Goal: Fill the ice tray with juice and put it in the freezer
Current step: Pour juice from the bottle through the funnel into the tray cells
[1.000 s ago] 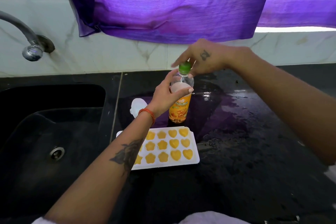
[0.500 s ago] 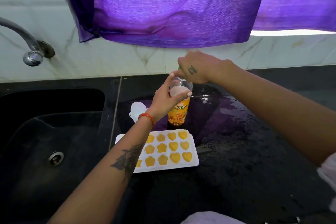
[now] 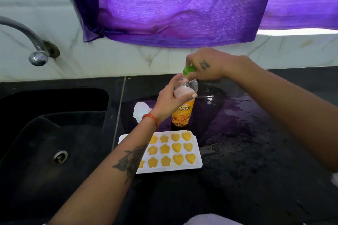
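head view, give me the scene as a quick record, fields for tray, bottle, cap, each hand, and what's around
tray: white ice tray on the black counter, visible heart and flower cells filled with orange juice
bottle: juice bottle upright on the counter behind the tray
cap: green cap at the bottle's mouth
left hand: left hand wrapped around the bottle's upper part
right hand: right hand pinching the cap
sink: black sink to the left, tap above it
other: small white object beside the bottle, purple cloth hanging on the wall

juice bottle (image 3: 183, 113) orange label reading "SWiNG", first letter partly hidden, smaller print unreadable
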